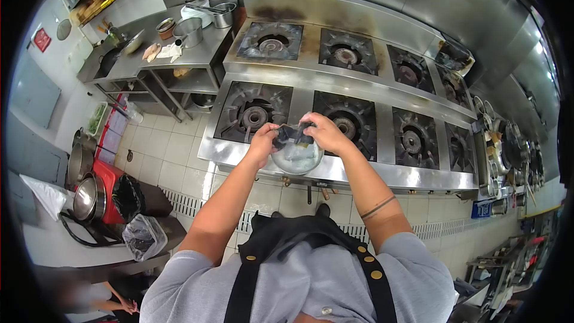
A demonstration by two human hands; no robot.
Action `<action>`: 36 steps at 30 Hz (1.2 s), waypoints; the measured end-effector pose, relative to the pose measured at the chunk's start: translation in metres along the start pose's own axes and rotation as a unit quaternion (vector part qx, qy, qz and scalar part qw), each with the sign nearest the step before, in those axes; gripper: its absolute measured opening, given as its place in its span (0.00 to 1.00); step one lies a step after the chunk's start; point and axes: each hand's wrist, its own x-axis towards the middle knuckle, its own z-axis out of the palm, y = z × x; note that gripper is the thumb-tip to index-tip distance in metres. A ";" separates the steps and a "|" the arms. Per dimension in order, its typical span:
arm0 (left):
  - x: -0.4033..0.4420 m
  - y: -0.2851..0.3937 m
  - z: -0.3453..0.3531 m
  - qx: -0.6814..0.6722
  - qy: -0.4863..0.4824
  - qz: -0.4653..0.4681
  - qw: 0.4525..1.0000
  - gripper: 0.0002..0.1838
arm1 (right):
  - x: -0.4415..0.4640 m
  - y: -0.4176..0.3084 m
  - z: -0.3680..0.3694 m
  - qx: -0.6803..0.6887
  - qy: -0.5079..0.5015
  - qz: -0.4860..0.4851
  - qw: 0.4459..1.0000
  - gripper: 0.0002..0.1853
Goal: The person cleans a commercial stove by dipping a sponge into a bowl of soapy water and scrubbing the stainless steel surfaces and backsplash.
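In front of me, at the front edge of the stove (206,151), both hands meet over a round bowl (297,166) with pale, cloudy contents. My left hand (263,145) is closed, fingertips pinching a dark, limp piece (281,136) that looks like cloth. Similarly closed, my right hand (323,134) grips a dark part (304,134) a little further right. Whether the two dark parts are one piece is unclear. The bowl sits just below my fingers, and what supports it is hidden.
Gas burners (345,57) line the stove in two rows. A steel side table (200,54) at left bears a steel pot (224,15). Bins (145,236) and steel bowls (89,197) stand lower left, near another person (84,293). Pans (513,143) hang at right.
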 end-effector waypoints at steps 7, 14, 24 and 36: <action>0.000 -0.014 -0.010 -0.144 -0.013 -0.022 0.989 0.10 | 0.014 0.015 0.020 0.222 0.034 -0.042 0.973 0.15; 0.007 -0.031 -0.004 -0.180 -0.048 -0.014 0.982 0.09 | 0.017 0.013 0.053 -0.164 0.015 -0.097 0.982 0.18; -0.035 -0.032 0.004 -0.104 0.038 -0.013 0.994 0.12 | 0.107 0.060 -0.003 -0.108 0.218 0.068 0.968 0.27; -0.082 -0.058 -0.020 0.064 0.051 -0.033 0.996 0.14 | 0.171 0.186 -0.066 -0.335 0.070 0.181 0.922 0.34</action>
